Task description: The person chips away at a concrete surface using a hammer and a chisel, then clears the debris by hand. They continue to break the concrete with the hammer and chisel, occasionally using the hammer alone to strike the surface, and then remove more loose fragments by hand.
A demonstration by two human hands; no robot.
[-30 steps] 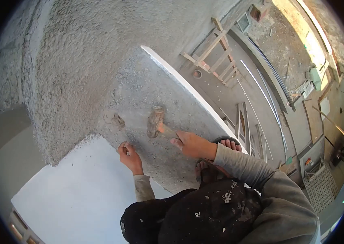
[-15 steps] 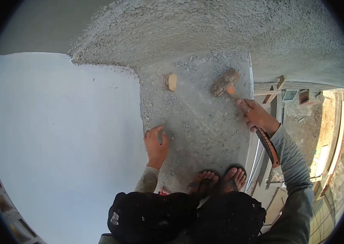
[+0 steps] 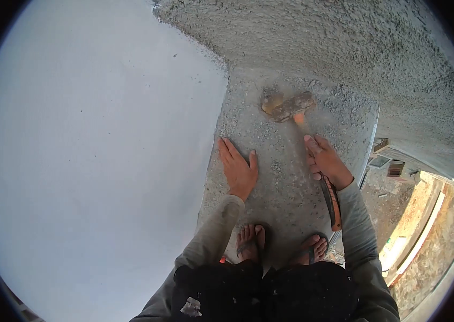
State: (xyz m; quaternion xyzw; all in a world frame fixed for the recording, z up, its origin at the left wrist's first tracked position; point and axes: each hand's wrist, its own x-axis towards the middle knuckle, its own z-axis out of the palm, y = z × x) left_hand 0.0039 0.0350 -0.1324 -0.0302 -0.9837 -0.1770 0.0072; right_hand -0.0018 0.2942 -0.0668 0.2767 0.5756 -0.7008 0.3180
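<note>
My right hand [image 3: 329, 162] is wrapped round the handle of a sledgehammer [image 3: 294, 107], midway along its length. The handle's orange-and-black grip sticks out behind the hand. At the far end, the dusty head overlaps a tan wooden stub [image 3: 271, 99] on the gritty concrete, partly hiding it. Some blur surrounds the head and stub. My left hand [image 3: 239, 170] holds nothing; its fingers are stretched out with the thumb apart, over the concrete surface [image 3: 280, 188] beside the edge of the white panel [image 3: 114, 150].
A rough plastered wall [image 3: 313, 43] rises at the far side. On the right, beyond the ledge's edge, lies a drop to lower ground [image 3: 398, 214] with building debris. My sandalled feet [image 3: 251, 241] stand on the concrete close to that edge.
The hammer head has moved left onto the wooden stub. My left hand has stretched out and shifted forward along the panel edge. My feet stand wider apart, and the camera view has shifted.
</note>
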